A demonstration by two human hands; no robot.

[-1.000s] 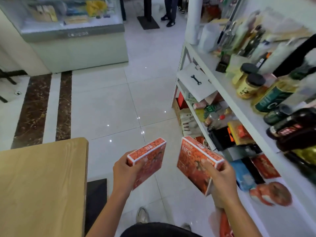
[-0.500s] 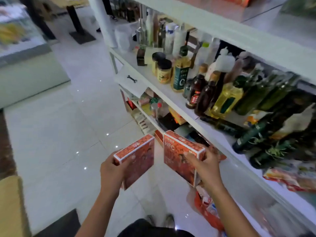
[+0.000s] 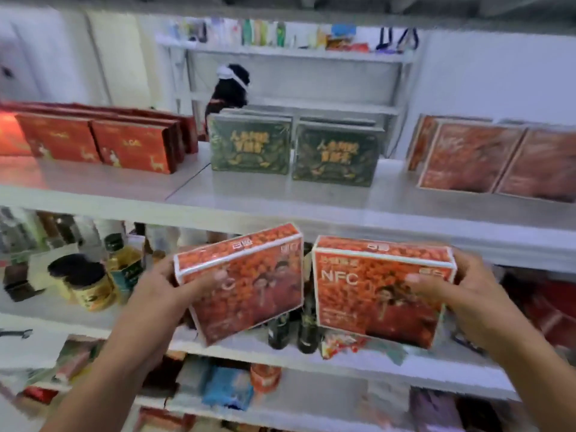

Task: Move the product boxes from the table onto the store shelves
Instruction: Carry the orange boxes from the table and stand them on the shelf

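Hold is by the outer ends: left grip [image 3: 156,291] clasps one orange printed cardboard box [image 3: 258,275], right grip [image 3: 461,294] its twin [image 3: 367,291], midair below the white upper shelf [image 3: 311,201]. Label-forward, likely to join matching boxes [image 3: 498,160] there.

Soft, even indoor light, fairly bright, no hard shadows. Motion blur all over, worst at edges and bottom. Wide-angle bowing of upper shelf [image 3: 280,199]. Reddish overexposed patch far left.

2 jars [image 3: 91,290] beside oil bottle [image 3: 125,265]
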